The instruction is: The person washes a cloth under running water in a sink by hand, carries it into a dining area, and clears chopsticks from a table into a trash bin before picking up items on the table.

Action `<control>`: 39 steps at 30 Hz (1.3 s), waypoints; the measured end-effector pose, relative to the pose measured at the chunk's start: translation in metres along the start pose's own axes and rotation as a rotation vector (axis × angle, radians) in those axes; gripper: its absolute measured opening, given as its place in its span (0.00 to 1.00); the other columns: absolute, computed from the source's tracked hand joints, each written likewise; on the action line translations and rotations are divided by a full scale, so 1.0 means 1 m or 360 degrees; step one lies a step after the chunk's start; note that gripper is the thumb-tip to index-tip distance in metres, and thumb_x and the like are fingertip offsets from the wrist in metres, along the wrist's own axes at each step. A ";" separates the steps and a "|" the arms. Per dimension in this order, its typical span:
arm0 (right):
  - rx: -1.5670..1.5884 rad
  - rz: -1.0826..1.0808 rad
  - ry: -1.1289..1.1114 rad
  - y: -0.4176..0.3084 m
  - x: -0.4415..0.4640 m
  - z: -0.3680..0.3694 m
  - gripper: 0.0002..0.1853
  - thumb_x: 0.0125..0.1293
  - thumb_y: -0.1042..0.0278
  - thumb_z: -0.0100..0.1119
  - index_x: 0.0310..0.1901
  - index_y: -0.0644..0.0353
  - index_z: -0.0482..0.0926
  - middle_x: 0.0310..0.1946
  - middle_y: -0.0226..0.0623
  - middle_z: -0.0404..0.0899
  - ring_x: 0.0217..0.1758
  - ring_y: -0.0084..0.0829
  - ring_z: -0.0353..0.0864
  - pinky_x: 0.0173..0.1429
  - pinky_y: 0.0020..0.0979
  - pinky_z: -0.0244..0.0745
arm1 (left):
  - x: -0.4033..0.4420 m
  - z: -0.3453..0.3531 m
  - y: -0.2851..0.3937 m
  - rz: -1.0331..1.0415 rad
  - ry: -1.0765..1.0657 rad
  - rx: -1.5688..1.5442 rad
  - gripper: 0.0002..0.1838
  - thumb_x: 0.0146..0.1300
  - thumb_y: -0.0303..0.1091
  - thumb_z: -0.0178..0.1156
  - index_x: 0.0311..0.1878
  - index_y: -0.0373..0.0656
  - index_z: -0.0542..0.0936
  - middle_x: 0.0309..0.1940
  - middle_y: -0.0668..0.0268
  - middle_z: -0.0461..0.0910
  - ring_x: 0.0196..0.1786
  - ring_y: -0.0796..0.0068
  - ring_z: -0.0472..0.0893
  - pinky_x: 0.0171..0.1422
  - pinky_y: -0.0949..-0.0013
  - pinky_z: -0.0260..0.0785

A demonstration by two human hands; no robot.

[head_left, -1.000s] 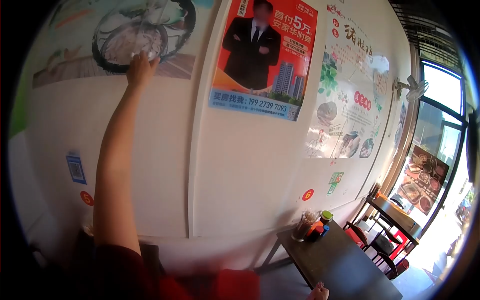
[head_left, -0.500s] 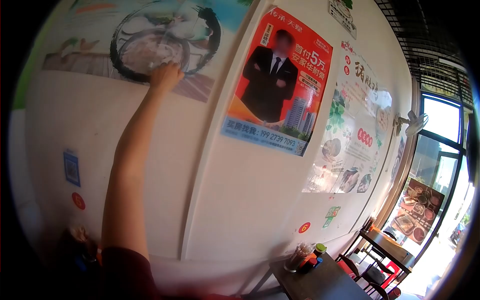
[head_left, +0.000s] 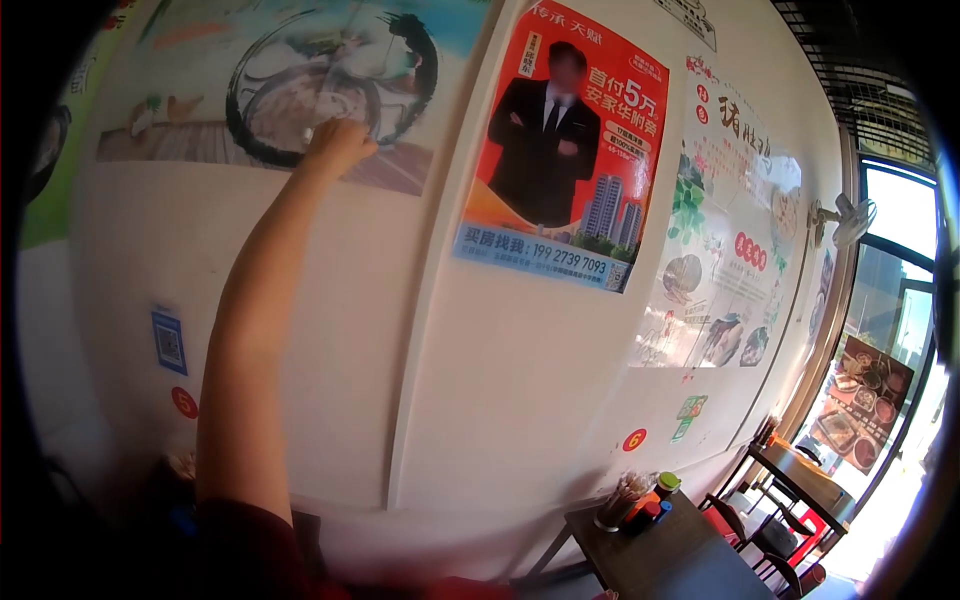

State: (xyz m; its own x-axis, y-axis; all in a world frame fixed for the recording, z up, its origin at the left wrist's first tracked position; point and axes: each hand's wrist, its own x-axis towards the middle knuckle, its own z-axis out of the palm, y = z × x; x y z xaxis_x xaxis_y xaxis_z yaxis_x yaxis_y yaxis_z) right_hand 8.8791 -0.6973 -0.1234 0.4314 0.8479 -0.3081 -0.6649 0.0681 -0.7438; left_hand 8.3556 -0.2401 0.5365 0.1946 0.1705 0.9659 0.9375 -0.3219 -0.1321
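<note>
My left hand [head_left: 340,148] is raised at the end of an outstretched arm with a dark red sleeve [head_left: 250,545]. Its fingers are curled closed against the lower part of a food poster [head_left: 180,70], over the printed bowl inside a black brush-stroke ring. A small pale spot shows beside the fingers, and I cannot make out whether it is something held or part of the print. To the right of the hand, beyond a white vertical trim strip [head_left: 420,330], hangs a red poster [head_left: 625,130] picturing a person in a suit. My right hand is not visible.
A white menu poster [head_left: 720,250] and a wall fan [head_left: 852,220] are farther right. Below stands a dark table [head_left: 690,550] with a holder of sticks [head_left: 625,500] and several condiment containers [head_left: 650,512]. Chairs [head_left: 775,540] stand near the bright doorway. A blue QR sign [head_left: 169,340] is at left.
The view has shifted, so the lower wall things appear farther right and higher. My left hand stays closed at the poster's lower part, slightly lower and to the right in the picture.
</note>
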 end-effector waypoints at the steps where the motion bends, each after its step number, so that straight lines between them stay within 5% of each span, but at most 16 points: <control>1: 0.0226 0.0206 -0.0039 0.001 0.001 -0.007 0.11 0.58 0.57 0.56 0.24 0.48 0.67 0.14 0.22 0.60 0.17 0.20 0.62 0.17 0.21 0.59 | -0.001 -0.004 0.002 0.0084 -0.0067 0.0005 0.13 0.51 0.40 0.55 0.25 0.39 0.78 0.28 0.54 0.78 0.35 0.53 0.78 0.39 0.56 0.69; 7: -0.0524 -0.0138 0.0248 -0.028 -0.068 0.079 0.12 0.59 0.59 0.53 0.36 0.58 0.67 0.18 0.35 0.69 0.18 0.36 0.73 0.15 0.38 0.72 | 0.014 -0.060 0.018 0.0170 0.0025 0.0073 0.13 0.48 0.39 0.54 0.24 0.38 0.77 0.25 0.52 0.78 0.32 0.51 0.77 0.37 0.55 0.69; 10: -0.0741 -0.0146 0.0345 -0.025 -0.051 0.056 0.12 0.60 0.61 0.49 0.38 0.61 0.67 0.19 0.40 0.72 0.18 0.41 0.76 0.16 0.45 0.75 | 0.010 -0.077 0.027 -0.0036 -0.0058 0.0131 0.15 0.48 0.42 0.54 0.26 0.38 0.80 0.28 0.52 0.78 0.35 0.55 0.78 0.40 0.58 0.69; 13: -0.0480 -0.0190 0.0303 -0.014 -0.047 0.051 0.11 0.61 0.64 0.48 0.41 0.61 0.68 0.20 0.40 0.72 0.18 0.39 0.75 0.17 0.44 0.76 | -0.001 -0.048 0.013 -0.0044 -0.0103 0.0122 0.17 0.49 0.44 0.54 0.25 0.37 0.80 0.27 0.51 0.78 0.35 0.55 0.78 0.40 0.58 0.69; 16: -0.0890 -0.0504 0.0202 0.011 -0.026 0.009 0.13 0.62 0.65 0.48 0.45 0.62 0.67 0.22 0.43 0.74 0.19 0.41 0.77 0.18 0.45 0.77 | 0.007 -0.034 0.013 0.0021 -0.0123 0.0166 0.18 0.49 0.44 0.54 0.26 0.37 0.80 0.29 0.51 0.78 0.36 0.54 0.78 0.41 0.58 0.69; 22: -0.0653 -0.0242 0.0510 0.003 -0.051 0.013 0.17 0.63 0.59 0.50 0.44 0.66 0.68 0.23 0.47 0.76 0.20 0.42 0.78 0.17 0.43 0.77 | 0.009 -0.039 0.029 -0.0120 -0.0285 0.0245 0.18 0.51 0.44 0.53 0.30 0.38 0.80 0.34 0.51 0.79 0.39 0.54 0.78 0.44 0.58 0.69; 26: -0.1039 -0.0241 0.0541 0.034 -0.010 -0.085 0.23 0.60 0.51 0.55 0.44 0.65 0.67 0.19 0.52 0.75 0.14 0.49 0.75 0.10 0.43 0.70 | 0.033 -0.021 0.020 -0.0118 -0.0349 0.0232 0.19 0.54 0.48 0.52 0.35 0.41 0.80 0.39 0.54 0.79 0.44 0.55 0.78 0.47 0.57 0.68; 27: -0.1098 -0.0555 0.0948 0.021 -0.020 -0.048 0.17 0.61 0.59 0.54 0.31 0.68 0.78 0.22 0.32 0.76 0.25 0.22 0.74 0.27 0.26 0.69 | 0.031 -0.034 0.037 -0.0173 -0.0369 0.0166 0.24 0.55 0.56 0.52 0.35 0.41 0.80 0.40 0.54 0.79 0.45 0.54 0.77 0.47 0.55 0.68; 30: -0.1308 -0.0430 0.1012 0.021 -0.048 -0.026 0.17 0.59 0.58 0.54 0.28 0.68 0.79 0.17 0.32 0.76 0.21 0.21 0.74 0.26 0.29 0.69 | 0.020 -0.003 0.078 -0.0076 -0.0486 0.0051 0.32 0.58 0.62 0.47 0.34 0.36 0.79 0.32 0.50 0.79 0.40 0.52 0.79 0.42 0.54 0.69; 31: -0.1329 -0.0465 0.0994 0.028 -0.051 -0.025 0.17 0.58 0.57 0.53 0.30 0.67 0.80 0.19 0.36 0.78 0.23 0.23 0.76 0.27 0.31 0.70 | 0.000 -0.021 0.126 -0.0004 -0.0829 -0.0252 0.31 0.59 0.59 0.47 0.32 0.34 0.78 0.29 0.49 0.79 0.36 0.53 0.79 0.41 0.56 0.69; 32: -0.1423 -0.0539 0.0997 0.039 -0.052 -0.030 0.18 0.59 0.55 0.52 0.29 0.66 0.80 0.20 0.37 0.79 0.25 0.25 0.78 0.28 0.32 0.71 | -0.027 0.007 0.153 0.0212 -0.0688 -0.0268 0.28 0.60 0.56 0.49 0.31 0.35 0.78 0.26 0.49 0.78 0.32 0.54 0.79 0.39 0.58 0.70; 34: -0.1283 -0.0288 0.0906 0.045 -0.074 -0.007 0.18 0.59 0.56 0.50 0.33 0.65 0.79 0.23 0.42 0.79 0.29 0.31 0.81 0.33 0.34 0.73 | -0.092 0.027 0.234 0.0360 -0.1060 -0.0430 0.22 0.57 0.51 0.55 0.30 0.37 0.79 0.26 0.50 0.78 0.32 0.54 0.79 0.36 0.59 0.70; 35: -0.1029 -0.0003 0.0837 0.027 -0.105 0.031 0.20 0.63 0.52 0.50 0.38 0.64 0.78 0.26 0.31 0.78 0.28 0.21 0.76 0.31 0.27 0.71 | -0.134 0.025 0.277 0.0564 -0.1160 -0.0659 0.19 0.56 0.48 0.57 0.32 0.39 0.80 0.29 0.52 0.79 0.33 0.56 0.79 0.37 0.60 0.70; 36: -0.1165 -0.0030 0.0861 0.049 -0.111 0.025 0.20 0.63 0.51 0.50 0.39 0.63 0.78 0.27 0.31 0.78 0.29 0.23 0.76 0.31 0.27 0.72 | -0.186 0.039 0.314 0.0690 -0.1183 -0.1166 0.17 0.56 0.46 0.58 0.35 0.39 0.79 0.30 0.54 0.80 0.31 0.60 0.79 0.37 0.62 0.70; 38: -0.1222 -0.0018 0.0877 0.066 -0.140 0.015 0.20 0.64 0.50 0.49 0.40 0.61 0.78 0.28 0.33 0.79 0.30 0.25 0.78 0.32 0.28 0.73 | -0.293 0.064 0.392 0.0634 -0.2047 -0.1814 0.18 0.55 0.44 0.58 0.39 0.37 0.78 0.29 0.56 0.80 0.29 0.64 0.79 0.36 0.65 0.70; 39: -0.1125 0.0028 0.0865 0.069 -0.168 0.023 0.20 0.64 0.50 0.48 0.40 0.61 0.79 0.29 0.34 0.79 0.30 0.26 0.78 0.33 0.28 0.73 | -0.352 0.062 0.433 0.0637 -0.2379 -0.1585 0.19 0.54 0.46 0.59 0.37 0.37 0.79 0.30 0.56 0.80 0.32 0.61 0.80 0.39 0.63 0.71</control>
State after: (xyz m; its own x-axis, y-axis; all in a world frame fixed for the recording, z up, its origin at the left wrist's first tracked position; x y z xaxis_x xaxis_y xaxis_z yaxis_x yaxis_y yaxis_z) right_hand 8.7468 -0.8234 -0.1088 0.7737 0.4670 -0.4282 -0.2204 -0.4352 -0.8730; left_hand 8.7110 -0.3812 0.1255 0.9217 0.3613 -0.1413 0.3861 -0.8183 0.4258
